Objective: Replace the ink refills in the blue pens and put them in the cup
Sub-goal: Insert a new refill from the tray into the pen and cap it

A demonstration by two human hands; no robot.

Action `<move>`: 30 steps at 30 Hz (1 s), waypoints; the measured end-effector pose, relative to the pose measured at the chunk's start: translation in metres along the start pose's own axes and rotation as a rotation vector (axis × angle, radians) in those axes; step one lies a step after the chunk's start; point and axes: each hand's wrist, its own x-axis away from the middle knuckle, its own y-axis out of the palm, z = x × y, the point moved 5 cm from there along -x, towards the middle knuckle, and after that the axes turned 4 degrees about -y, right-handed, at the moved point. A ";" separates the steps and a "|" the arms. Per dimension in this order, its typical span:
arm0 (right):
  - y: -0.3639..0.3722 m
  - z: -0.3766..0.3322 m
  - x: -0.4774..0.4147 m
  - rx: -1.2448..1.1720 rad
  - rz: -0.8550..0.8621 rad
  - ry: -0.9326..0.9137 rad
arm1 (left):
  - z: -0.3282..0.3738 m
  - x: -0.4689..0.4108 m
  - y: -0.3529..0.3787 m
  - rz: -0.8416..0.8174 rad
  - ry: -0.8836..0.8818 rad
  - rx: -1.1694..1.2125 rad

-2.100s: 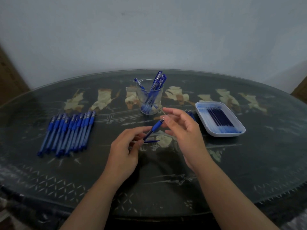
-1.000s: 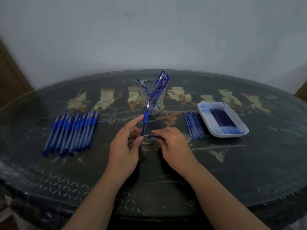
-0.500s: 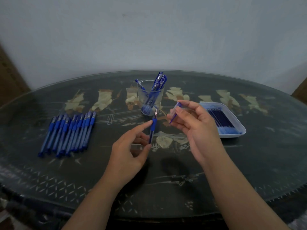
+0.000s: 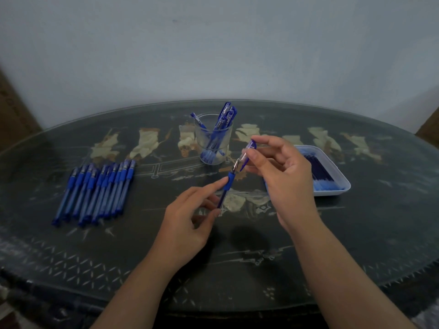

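While left hand [image 4: 187, 224] pinches pen [image 4: 226, 186], right hand [image 4: 285, 176] pinches cap [image 4: 248, 154]; dark inlaid table [image 4: 356, 233], pale wall [image 4: 213, 55] behind.

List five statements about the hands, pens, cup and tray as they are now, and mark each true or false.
1. The left hand holds a blue pen by its barrel, tip pointing up. True.
2. The right hand holds nothing. False: it pinches a pen cap.
3. The clear cup has several capped pens standing in it. True.
4. The row of pens lies to the right of the cup. False: it lies on the table to the cup's left.
5. The white tray holds pen caps. False: it holds blue refills.
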 end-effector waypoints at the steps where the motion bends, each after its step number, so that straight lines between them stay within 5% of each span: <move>1: 0.000 0.000 0.000 0.004 -0.005 -0.004 | 0.000 0.000 0.000 -0.002 0.005 -0.005; 30: 0.017 0.001 0.004 0.137 -0.120 -0.074 | -0.007 0.002 0.001 0.049 -0.046 0.046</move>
